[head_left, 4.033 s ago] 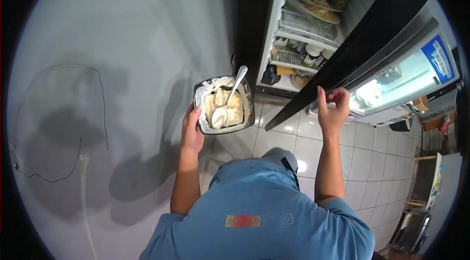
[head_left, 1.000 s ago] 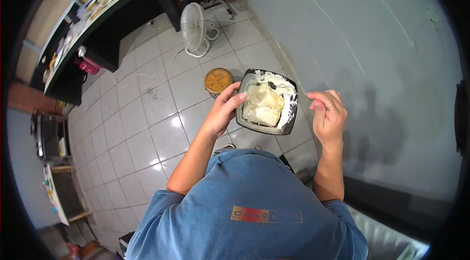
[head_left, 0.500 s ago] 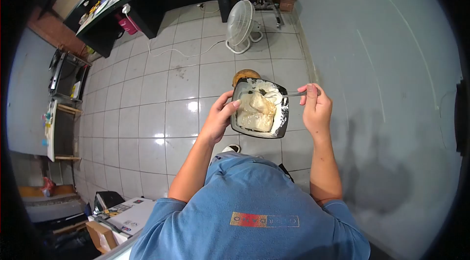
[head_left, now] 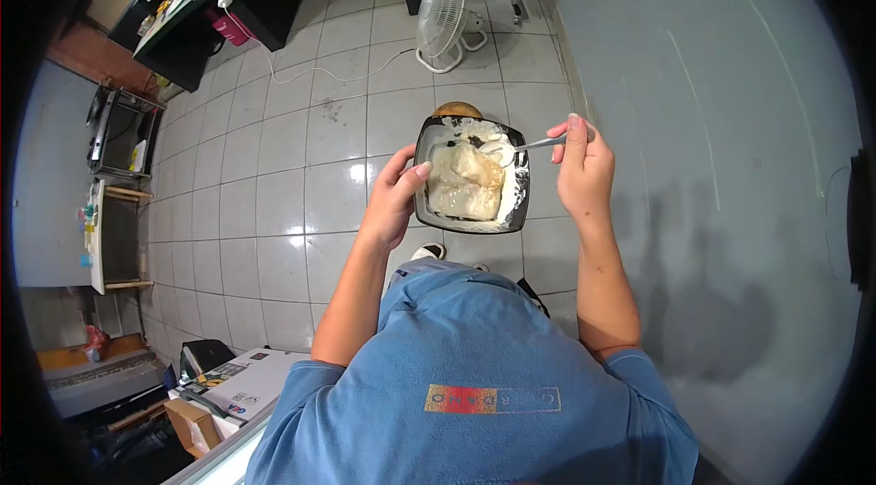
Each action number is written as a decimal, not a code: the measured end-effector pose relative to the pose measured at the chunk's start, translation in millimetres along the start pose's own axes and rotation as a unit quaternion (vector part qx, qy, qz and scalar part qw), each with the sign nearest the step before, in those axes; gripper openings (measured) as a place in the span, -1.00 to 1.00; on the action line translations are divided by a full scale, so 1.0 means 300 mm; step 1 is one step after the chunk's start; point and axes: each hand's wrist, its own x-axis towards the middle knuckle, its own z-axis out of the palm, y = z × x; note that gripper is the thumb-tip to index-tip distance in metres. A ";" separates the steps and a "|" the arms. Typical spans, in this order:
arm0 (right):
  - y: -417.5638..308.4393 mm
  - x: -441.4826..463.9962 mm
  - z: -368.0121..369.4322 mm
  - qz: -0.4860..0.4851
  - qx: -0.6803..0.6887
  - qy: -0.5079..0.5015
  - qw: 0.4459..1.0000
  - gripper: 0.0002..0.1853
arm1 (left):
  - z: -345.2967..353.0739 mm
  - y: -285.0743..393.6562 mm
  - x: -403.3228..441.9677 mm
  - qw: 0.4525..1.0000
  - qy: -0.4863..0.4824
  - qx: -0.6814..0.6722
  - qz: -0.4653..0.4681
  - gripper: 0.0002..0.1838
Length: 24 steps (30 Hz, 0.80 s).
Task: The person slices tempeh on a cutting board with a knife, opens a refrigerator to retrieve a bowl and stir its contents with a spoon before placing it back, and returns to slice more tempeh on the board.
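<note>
A black square bowl (head_left: 520, 204) is in the air in front of my body. My left hand (head_left: 394, 198) grips its left side, thumb over the rim and fingers underneath. In the bowl lies a pale, glossy, soft piece of food (head_left: 470, 188), with white creamy or powdery stuff (head_left: 497, 134) smeared along the top and right walls. My right hand (head_left: 584, 166) pinches the handle of a metal spoon (head_left: 540, 144) to the right of the bowl. The spoon's tip rests in the white stuff and is partly coated by it.
A round brown top (head_left: 456, 109) shows partly behind the bowl. Farther off, a white fan (head_left: 444, 20) stands on the tiled floor with its cord running left. A grey wall (head_left: 730, 120) rises close on my right. White boxes (head_left: 246, 394) sit at lower left.
Both hands and the bowl sit slightly higher and further left in view, while the background has shifted upward. The spoon remains in the bowl at its upper right.
</note>
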 end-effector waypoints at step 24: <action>-0.122 -0.128 -0.023 -0.431 -0.146 -0.135 0.880 -0.80 | -0.037 -0.022 0.060 0.997 -0.057 -0.058 -0.008 -0.39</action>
